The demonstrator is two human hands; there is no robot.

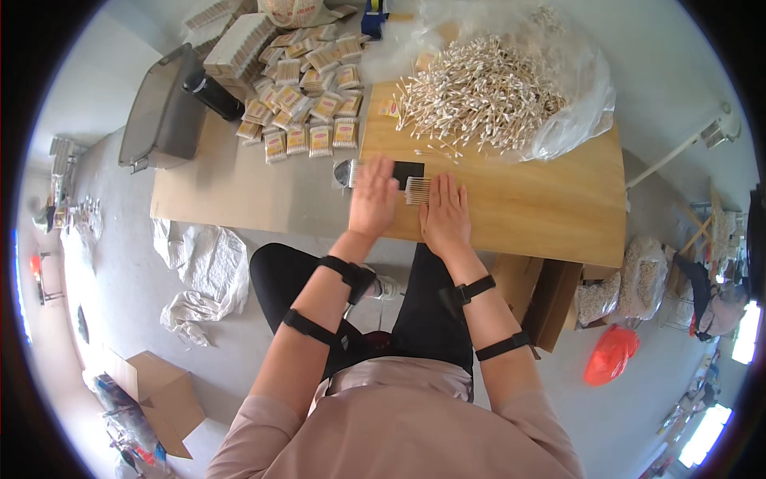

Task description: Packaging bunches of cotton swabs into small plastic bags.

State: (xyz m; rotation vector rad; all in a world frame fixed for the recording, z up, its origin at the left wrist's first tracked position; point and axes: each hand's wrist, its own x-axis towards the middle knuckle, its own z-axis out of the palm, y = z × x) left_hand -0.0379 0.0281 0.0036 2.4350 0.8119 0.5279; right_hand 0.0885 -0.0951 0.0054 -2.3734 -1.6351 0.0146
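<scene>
My left hand [373,199] lies flat over the table with its fingers stretched forward and slightly blurred. Partly under it, a small row of cotton swabs [354,172] shows beside a dark rounded piece [342,172] in what looks like clear film. A flat black rectangle [411,169] lies between my hands. My right hand [447,214] rests palm down on the wooden board [542,199], fingers extended, its inner edge against a neat row of cotton swabs [416,191]. Part of that row may be hidden by the hand.
A big heap of loose cotton swabs [487,92] spills from a clear plastic bag [578,120] at the back right. Several filled swab packets [321,140] are piled at the back left, near a black bottle [214,96] and a grey bin [163,112]. A cardboard box [550,303] stands below the table.
</scene>
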